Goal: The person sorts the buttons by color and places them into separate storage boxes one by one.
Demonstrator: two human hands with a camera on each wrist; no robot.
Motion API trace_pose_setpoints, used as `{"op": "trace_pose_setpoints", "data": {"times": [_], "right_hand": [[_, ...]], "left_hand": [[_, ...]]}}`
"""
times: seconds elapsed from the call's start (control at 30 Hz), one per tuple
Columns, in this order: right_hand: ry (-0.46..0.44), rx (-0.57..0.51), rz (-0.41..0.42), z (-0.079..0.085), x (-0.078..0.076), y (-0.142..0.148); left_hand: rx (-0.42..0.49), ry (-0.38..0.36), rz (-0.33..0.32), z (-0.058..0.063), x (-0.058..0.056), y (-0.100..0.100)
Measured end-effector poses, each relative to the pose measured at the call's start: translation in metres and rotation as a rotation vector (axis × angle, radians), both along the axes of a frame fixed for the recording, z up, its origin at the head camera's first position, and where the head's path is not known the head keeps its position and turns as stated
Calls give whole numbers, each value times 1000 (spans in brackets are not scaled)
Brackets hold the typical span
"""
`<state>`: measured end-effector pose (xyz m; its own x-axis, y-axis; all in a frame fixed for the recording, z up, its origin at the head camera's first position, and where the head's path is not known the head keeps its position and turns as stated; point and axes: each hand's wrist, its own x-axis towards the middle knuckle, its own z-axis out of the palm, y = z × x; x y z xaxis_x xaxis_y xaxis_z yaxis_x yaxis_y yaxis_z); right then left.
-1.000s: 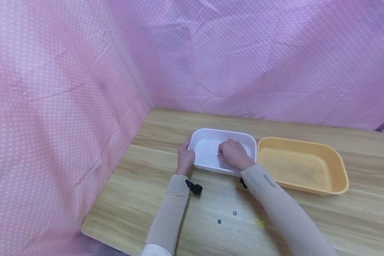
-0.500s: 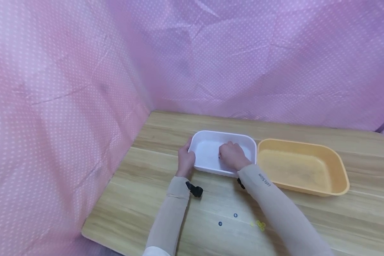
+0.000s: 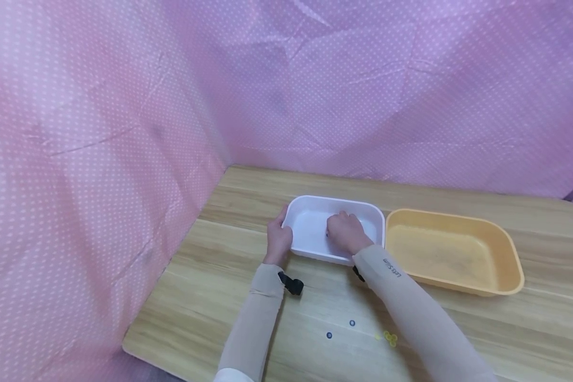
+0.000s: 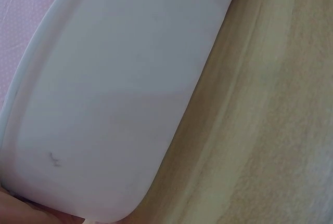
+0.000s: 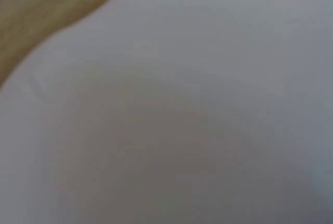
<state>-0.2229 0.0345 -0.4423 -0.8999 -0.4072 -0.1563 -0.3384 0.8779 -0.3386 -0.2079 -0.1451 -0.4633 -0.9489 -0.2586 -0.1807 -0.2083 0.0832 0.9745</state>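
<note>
While my left hand (image 3: 278, 240) grips the left end of the white bin (image 3: 310, 225), with the thumb at the near rim and the fingers along the outer side, my right hand (image 3: 346, 232) is inside this bin, above its floor. The fingers of the right hand are curled closely, and they pinch a small dark piece (image 3: 327, 234), of which only a bit can be seen at the fingertips. In the right wrist view all is blurred.

The white bin stands upright near the far edge of the tabletop (image 3: 210, 276), with a strip of wood behind it. From my left hand, wood shows as far as the left edge. On the right there is little room, because the yellow bin (image 3: 439, 257) stands just beside. Toward the near edge, between my forearms, two dark blue rings (image 3: 329, 335) lie apart from each other, and some yellow rings (image 3: 392, 341) lie in a small group close to my right sleeve (image 3: 410, 297).

The white bin is rectangular with rounded corners; its outer wall, in the left wrist view, is smooth and bears a small grey mark (image 4: 54, 159).
</note>
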Motion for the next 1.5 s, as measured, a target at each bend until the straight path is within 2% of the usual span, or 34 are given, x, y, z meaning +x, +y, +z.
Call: {"op": "trace_pose_setpoints", "data": {"times": [0.3, 0.53, 0.73, 0.87, 0.97, 1.13, 1.23, 1.33, 1.5], "right_hand": [[-1, 13, -6, -1, 0, 0], [1, 15, -10, -1, 1, -1], [146, 53, 13, 21, 11, -5], [265, 96, 48, 43, 31, -6], [337, 97, 84, 59, 55, -5], [360, 61, 160, 75, 103, -6], [313, 77, 221, 68, 130, -4], [265, 124, 291, 53, 150, 2], [110, 167, 354, 29, 166, 9]], "left_hand": [[-38, -9, -2, 3, 0, 0], [-38, -14, -11, 0, -1, -1], [-34, -6, -2, 0, -3, -2], [-13, -13, -6, -2, -3, -2], [-4, -12, -5, -4, -2, -1], [-2, -3, 3, -3, 0, 0], [1, 0, 1, -2, 1, 1], [15, -1, 0, -1, 2, 2], [32, 10, 8, 0, 2, 3]]}}
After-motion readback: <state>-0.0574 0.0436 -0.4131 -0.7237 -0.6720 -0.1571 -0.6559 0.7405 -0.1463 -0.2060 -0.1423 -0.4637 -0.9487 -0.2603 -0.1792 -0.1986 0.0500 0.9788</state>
